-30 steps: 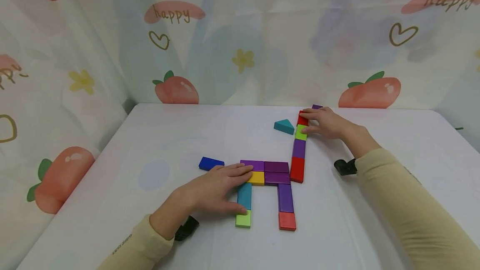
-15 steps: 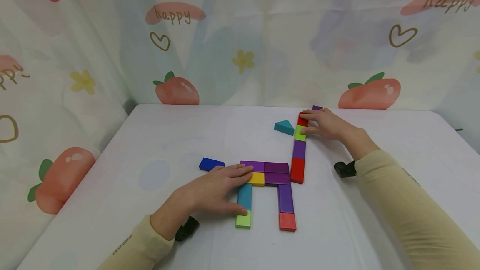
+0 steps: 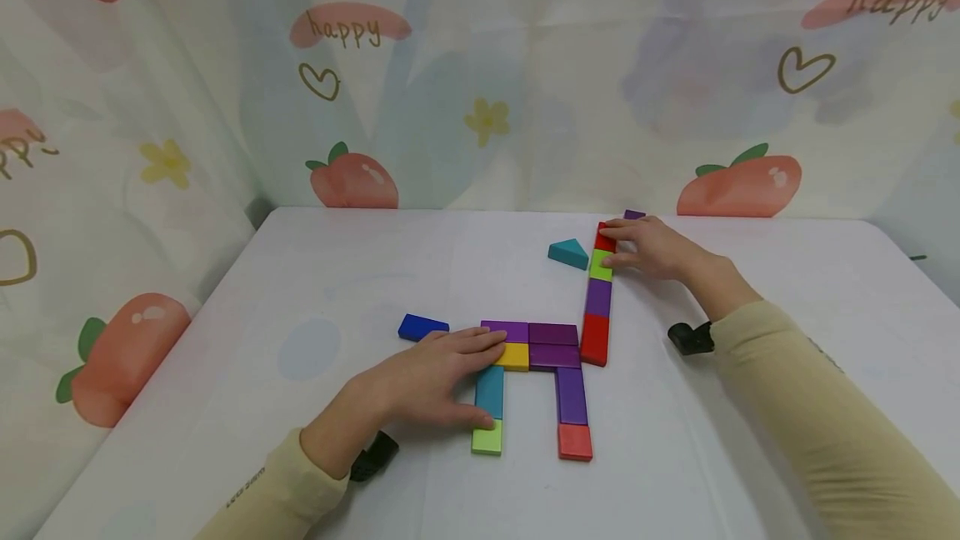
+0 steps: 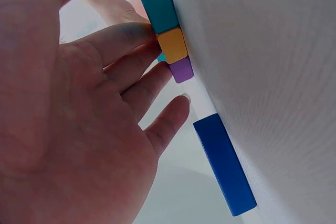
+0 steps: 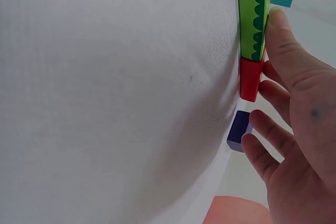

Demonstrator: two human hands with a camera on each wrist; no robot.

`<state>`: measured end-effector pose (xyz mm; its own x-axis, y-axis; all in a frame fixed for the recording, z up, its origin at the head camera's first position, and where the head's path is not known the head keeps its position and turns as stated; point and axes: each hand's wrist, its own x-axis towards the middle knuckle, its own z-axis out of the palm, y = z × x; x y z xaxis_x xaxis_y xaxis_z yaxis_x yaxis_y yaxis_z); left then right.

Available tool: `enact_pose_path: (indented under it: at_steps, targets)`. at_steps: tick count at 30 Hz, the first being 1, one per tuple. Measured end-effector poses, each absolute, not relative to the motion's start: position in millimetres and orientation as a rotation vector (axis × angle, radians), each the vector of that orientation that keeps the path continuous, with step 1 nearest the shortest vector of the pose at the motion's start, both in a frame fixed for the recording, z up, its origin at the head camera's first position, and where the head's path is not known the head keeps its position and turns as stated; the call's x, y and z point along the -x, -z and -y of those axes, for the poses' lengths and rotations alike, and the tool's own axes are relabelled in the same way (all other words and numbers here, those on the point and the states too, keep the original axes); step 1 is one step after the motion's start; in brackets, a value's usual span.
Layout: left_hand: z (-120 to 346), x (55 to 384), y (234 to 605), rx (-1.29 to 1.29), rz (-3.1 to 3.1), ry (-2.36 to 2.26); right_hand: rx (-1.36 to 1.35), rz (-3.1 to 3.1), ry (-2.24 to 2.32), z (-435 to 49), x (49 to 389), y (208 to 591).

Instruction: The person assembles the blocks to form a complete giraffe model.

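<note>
My left hand (image 3: 427, 377) lies over the left side of a flat block figure, fingers fairly straight. Its fingertips touch the purple block (image 3: 501, 330) and yellow block (image 3: 515, 357); its thumb is at the light green block (image 3: 487, 442) below a teal block (image 3: 490, 394). Farther back, my right hand (image 3: 651, 250) rests along a column of blocks, with its thumb at the green block (image 5: 253, 24) and fingers by the far red block (image 5: 251, 80). Its outer fingers are near a purple block (image 5: 239, 131), partly hidden in the head view. Neither hand encloses a block.
A blue block (image 3: 422, 327) lies left of the figure, and a teal triangular block (image 3: 568, 253) beside the column. Dark purple blocks (image 3: 553, 334), a purple leg (image 3: 572, 397) and a red end block (image 3: 575, 442) form the right side. A patterned curtain (image 3: 525, 107) stands behind the table.
</note>
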<state>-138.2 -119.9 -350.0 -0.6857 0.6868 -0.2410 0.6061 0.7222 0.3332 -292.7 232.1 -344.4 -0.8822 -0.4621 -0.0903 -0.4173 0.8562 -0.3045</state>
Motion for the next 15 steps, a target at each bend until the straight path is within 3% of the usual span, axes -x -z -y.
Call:
enact_pose_path:
  at_steps: [15]
  targets:
    - [120.2,137.9,350.4,-1.006,-2.579,-0.321,0.666,-2.914,0.478,-236.8,291.6,344.4]
